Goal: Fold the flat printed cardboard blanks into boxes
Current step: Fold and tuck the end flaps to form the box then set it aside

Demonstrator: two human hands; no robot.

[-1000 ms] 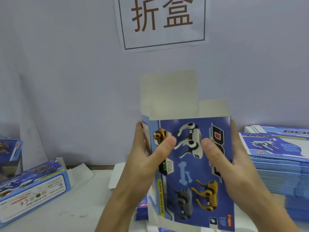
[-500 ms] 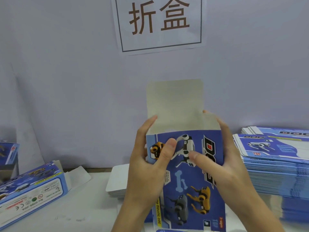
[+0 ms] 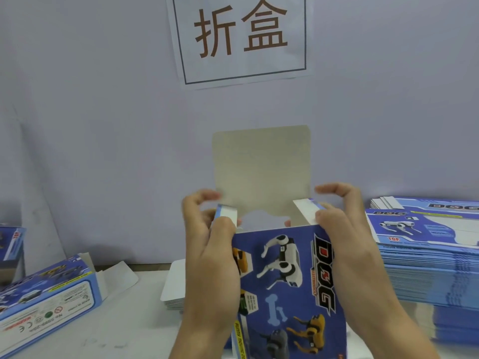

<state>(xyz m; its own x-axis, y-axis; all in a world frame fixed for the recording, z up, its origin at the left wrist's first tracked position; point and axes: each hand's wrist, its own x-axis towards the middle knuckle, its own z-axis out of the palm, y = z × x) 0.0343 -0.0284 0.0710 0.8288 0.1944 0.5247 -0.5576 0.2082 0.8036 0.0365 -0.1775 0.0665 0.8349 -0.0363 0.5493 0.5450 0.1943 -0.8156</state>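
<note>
Over on the left, a finished box (image 3: 44, 304) lies on its side on the white surface (image 3: 124, 330), end flaps loose. Centre, the left hand (image 3: 210, 257) grips the upright blue dog-printed box (image 3: 287, 294), fingers curled on the left side flap (image 3: 227, 216); the right hand (image 3: 347, 244) pinches the right side flap (image 3: 307, 209). To the right sits a stack of flat blanks (image 3: 425, 255).

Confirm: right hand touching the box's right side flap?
Touching. Head view: right hand thumb presses the right side flap of the box inward.
</note>
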